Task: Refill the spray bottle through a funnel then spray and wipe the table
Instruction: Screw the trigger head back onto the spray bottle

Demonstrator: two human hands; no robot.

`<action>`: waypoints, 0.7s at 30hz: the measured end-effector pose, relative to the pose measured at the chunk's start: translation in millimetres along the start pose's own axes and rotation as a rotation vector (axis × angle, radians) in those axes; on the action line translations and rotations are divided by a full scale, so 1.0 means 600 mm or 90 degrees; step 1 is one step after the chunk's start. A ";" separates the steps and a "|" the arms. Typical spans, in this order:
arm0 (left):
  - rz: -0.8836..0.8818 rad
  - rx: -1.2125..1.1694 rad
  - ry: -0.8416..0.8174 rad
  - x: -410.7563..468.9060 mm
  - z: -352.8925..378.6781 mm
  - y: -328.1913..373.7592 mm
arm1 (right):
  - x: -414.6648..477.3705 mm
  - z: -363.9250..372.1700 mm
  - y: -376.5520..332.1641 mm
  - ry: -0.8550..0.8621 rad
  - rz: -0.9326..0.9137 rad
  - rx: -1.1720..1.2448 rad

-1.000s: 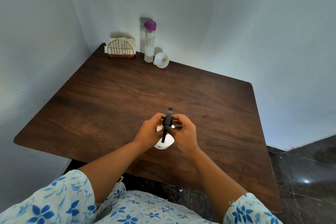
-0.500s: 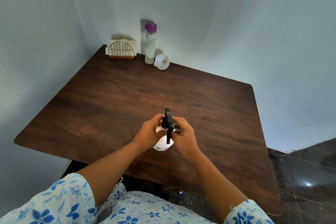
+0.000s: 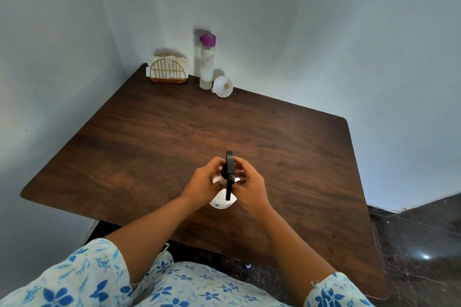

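A white spray bottle (image 3: 222, 201) with a black trigger head (image 3: 229, 169) stands on the dark wooden table (image 3: 154, 137) near its front edge. My left hand (image 3: 202, 182) wraps the bottle's neck from the left. My right hand (image 3: 249, 182) grips the base of the black head from the right. At the far corner a white funnel (image 3: 222, 85) lies on its side. Beside it stands a tall clear refill bottle (image 3: 207, 62) with a purple cap.
A gold wire holder with white napkins (image 3: 167, 68) sits in the far left corner against the pale walls. Dark tiled floor (image 3: 419, 244) shows past the table's right edge. My floral sleeves fill the bottom of the view.
The black trigger head has turned between my fingers, its nozzle swinging from slightly right to straight ahead. Both hands stay on the bottle in the same spot.
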State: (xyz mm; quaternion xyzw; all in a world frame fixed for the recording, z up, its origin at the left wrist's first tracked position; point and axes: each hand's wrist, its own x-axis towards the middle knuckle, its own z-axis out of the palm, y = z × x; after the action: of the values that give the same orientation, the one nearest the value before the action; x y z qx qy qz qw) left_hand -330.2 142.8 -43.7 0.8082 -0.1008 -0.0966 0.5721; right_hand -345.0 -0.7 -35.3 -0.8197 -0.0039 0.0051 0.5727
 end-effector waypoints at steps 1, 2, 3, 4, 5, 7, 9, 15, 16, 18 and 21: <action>-0.001 -0.006 0.003 -0.001 0.001 0.000 | -0.001 -0.005 0.004 -0.012 -0.015 -0.008; -0.002 -0.006 0.005 -0.001 0.002 -0.001 | -0.002 -0.007 0.007 -0.015 -0.024 -0.008; -0.004 0.003 0.007 0.000 0.003 -0.002 | -0.002 -0.009 0.008 -0.010 -0.028 -0.009; -0.006 0.016 0.010 0.001 0.004 -0.003 | -0.002 -0.010 0.008 -0.001 -0.026 -0.008; -0.008 0.028 0.013 0.002 0.005 -0.004 | -0.001 -0.008 0.008 0.012 -0.020 -0.008; -0.009 0.051 0.011 0.004 0.003 -0.003 | 0.000 0.000 0.004 0.035 -0.003 -0.001; -0.003 0.073 0.003 0.005 0.000 -0.003 | 0.001 0.012 0.001 0.057 0.030 0.010; 0.007 0.061 0.007 0.006 -0.001 -0.005 | 0.003 0.009 0.003 -0.012 0.025 0.033; 0.006 0.056 0.007 0.006 0.000 -0.004 | 0.003 0.006 0.006 -0.024 0.013 0.040; 0.004 0.047 0.004 0.007 0.001 -0.005 | 0.004 0.002 0.010 -0.029 -0.008 0.048; 0.004 0.053 0.007 0.007 0.001 -0.007 | 0.005 0.002 0.010 0.003 -0.015 0.055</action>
State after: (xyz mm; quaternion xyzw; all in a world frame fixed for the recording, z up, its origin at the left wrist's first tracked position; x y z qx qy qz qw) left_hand -325.9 142.5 -48.2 0.8315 -0.1041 -0.0863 0.5389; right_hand -342.1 -1.4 -41.4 -0.7939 -0.0116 -0.0036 0.6079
